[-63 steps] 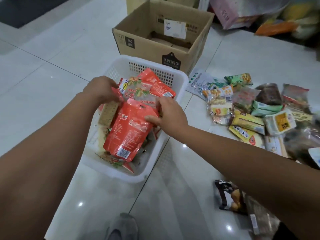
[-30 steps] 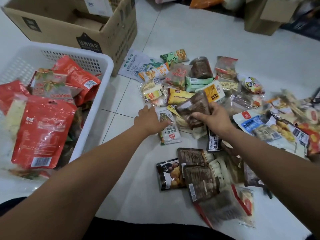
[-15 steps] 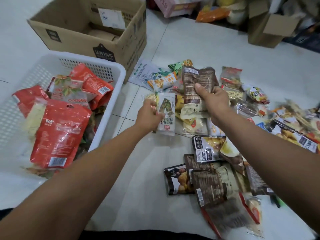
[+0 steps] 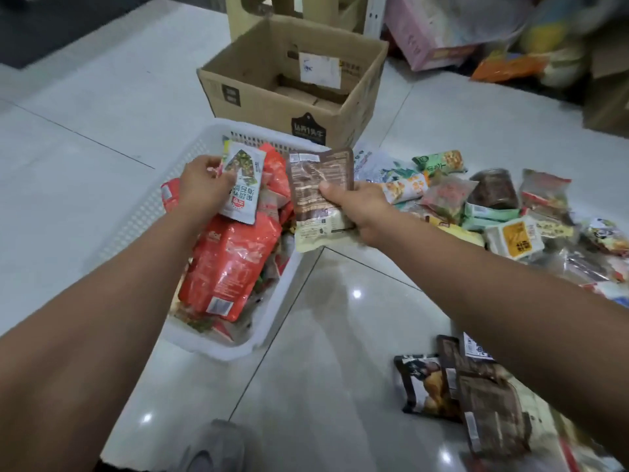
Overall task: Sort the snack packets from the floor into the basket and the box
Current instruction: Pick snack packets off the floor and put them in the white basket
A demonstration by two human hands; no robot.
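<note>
The small white-and-green snack packet (image 4: 242, 183) was pinched in the left hand (image 4: 204, 189) over the white plastic basket (image 4: 218, 345). The brown foil snack packet (image 4: 316, 185) was gripped in the right hand (image 4: 360, 209) above the basket's right rim. Each probably needed lowering onto the red bags (image 4: 228, 264) inside before release, or it might slide off onto the floor.

Soft, fairly bright indoor light is falling from overhead, leaving only faint shadows. The glossy floor tiles (image 4: 340, 335) are throwing back small white glints, one below the fingers of the right hand (image 4: 360, 207), others nearer the viewer. Under the fingers of the left hand (image 4: 204, 189), the red foil packet (image 4: 228, 264) is shining in creased streaks. The white packet (image 4: 241, 185) gripped there is showing readable print, and the brown packet (image 4: 316, 189) pinched in the right fingers is catching a dull sheen. Far beyond the right fingers, the clutter (image 4: 510, 46) is smearing into blur. The wide lens is bowing the tile joints and swelling both forearms towards the lower edges.
</note>
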